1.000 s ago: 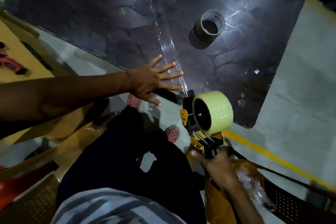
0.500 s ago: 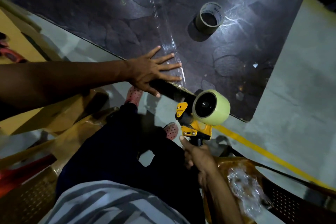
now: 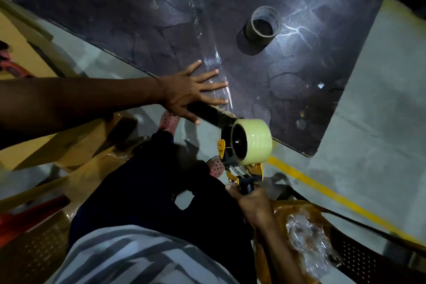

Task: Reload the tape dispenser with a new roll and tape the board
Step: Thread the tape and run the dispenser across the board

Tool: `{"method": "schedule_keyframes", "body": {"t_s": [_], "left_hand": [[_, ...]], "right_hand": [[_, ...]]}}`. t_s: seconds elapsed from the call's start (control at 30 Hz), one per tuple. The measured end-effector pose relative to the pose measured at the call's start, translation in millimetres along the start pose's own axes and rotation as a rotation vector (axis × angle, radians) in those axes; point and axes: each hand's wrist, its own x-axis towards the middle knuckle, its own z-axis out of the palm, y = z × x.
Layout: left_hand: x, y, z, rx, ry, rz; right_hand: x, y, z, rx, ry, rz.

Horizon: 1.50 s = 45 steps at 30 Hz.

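One dark, mottled board [image 3: 265, 57] lies flat on the floor, filling the frame from 10 to 3 o'clock. One shiny clear tape strip [image 3: 202, 30] runs its long axis from 12 o'clock down to the near edge. Two rolls: an empty cardboard core [image 3: 262, 24] stands on the board at 1 o'clock; a full pale-yellow roll [image 3: 253, 144] sits in the one yellow tape dispenser [image 3: 242, 163] at centre, just past the board's edge. The left hand [image 3: 186, 93] lies spread flat, fingers on the strip's end. The right hand [image 3: 251, 203] is wrapped around the dispenser's black handle.
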Motion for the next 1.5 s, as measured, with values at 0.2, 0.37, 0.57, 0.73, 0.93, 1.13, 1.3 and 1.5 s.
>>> {"method": "schedule_keyframes", "body": {"t_s": [0.2, 0.37, 0.57, 0.73, 0.93, 1.13, 1.3, 1.5], "left_hand": [[1.5, 1.1, -4.3, -0.013, -0.026, -0.005], [1.6, 3.6, -6.0, -0.021, -0.04, -0.02], [0.4, 5.9, -4.4, -0.009, -0.04, -0.033], [2.5, 7.1, -2.8, -0.006, -0.047, -0.027], [2.6, 5.4, -3.1, 0.0, -0.053, -0.046], [2.9, 4.8, 5.5, 0.028, -0.013, -0.025], [2.8, 6.4, 5.2, 0.029, -0.029, -0.049], [0.3, 5.8, 13.3, 0.03, -0.015, -0.06]], "right_hand": [[-4.7, -21.7, -6.1, 0.075, -0.092, 0.106], [-2.8, -23.5, -6.5, 0.148, -0.119, 0.128], [-1.5, -9.6, 1.5, 0.137, -0.118, 0.08], [14.7, -7.6, 0.6, 0.049, -0.026, 0.01], [16.0, -2.3, 3.0, 0.091, -0.03, -0.002], [2.1, 25.5, 11.8, 0.027, 0.062, -0.065], [14.7, 35.0, 8.0, -0.055, 0.018, -0.022], [5.6, 74.5, 21.2, 0.228, 0.029, 0.052]]}}
